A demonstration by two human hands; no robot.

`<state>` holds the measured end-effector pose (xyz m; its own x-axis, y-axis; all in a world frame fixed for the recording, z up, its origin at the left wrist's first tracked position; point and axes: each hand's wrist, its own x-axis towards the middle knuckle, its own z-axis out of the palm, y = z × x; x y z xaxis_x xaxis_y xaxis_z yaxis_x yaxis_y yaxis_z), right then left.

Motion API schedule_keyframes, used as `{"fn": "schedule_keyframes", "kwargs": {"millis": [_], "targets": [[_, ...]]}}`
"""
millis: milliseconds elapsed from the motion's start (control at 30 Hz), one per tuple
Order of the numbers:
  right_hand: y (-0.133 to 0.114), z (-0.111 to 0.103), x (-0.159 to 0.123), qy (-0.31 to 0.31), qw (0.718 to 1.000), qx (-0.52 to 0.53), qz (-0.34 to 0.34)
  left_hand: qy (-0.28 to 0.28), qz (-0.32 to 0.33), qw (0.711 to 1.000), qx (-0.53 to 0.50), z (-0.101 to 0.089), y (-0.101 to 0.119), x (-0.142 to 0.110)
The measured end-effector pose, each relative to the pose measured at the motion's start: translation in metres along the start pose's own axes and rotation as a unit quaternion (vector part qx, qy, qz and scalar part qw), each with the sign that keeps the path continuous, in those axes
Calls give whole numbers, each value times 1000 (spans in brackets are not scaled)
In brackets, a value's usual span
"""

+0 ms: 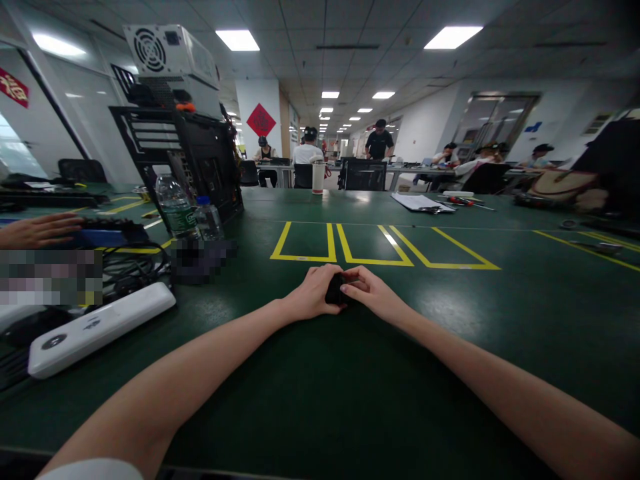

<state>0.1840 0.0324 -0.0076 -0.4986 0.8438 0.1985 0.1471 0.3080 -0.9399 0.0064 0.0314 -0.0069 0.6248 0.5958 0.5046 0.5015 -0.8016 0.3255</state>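
Both of my hands meet over the green table [300,380], just in front of the yellow tape outlines. My left hand [316,291] wraps around a small black object [335,288], its thumb low and its fingers over the top. From the other side my right hand [367,290] touches the same object, with thumb and fingertips closed at its right edge. Much of the black object is covered by the fingers, and I cannot make out its kind.
On the left lie a white power strip [103,330] and tangled black cables. Behind them stand two plastic bottles [175,203] and a black computer case [200,160]. Another person's hand [40,230] reaches in at far left. Further back are a cup [317,177] and a clipboard [423,203].
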Motion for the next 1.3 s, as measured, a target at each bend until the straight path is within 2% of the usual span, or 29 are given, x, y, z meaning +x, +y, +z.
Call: {"fn": "schedule_keyframes", "kwargs": {"millis": [200, 467, 600, 767, 1100, 1200, 1300], "targets": [[-3, -1, -4, -26, 999, -14, -36, 2, -4, 1000, 14, 2, -2, 0], [0, 3, -1, 16, 1000, -10, -15, 7, 0, 1000, 9, 2, -1, 0], [1, -1, 0, -18, 1000, 3, 6, 1, 1, 1000, 7, 1, -2, 0], [-3, -2, -3, -48, 999, 6, -21, 5, -6, 1000, 9, 2, -3, 0], [1, 2, 1, 6, 1000, 6, 4, 3, -5, 1000, 9, 1, -1, 0], [-1, 0, 0, -18, 1000, 6, 13, -1, -7, 1000, 10, 1, 0, 0], [-4, 0, -3, -44, 999, 9, -13, -4, -11, 1000, 9, 0, 0, -1]]}}
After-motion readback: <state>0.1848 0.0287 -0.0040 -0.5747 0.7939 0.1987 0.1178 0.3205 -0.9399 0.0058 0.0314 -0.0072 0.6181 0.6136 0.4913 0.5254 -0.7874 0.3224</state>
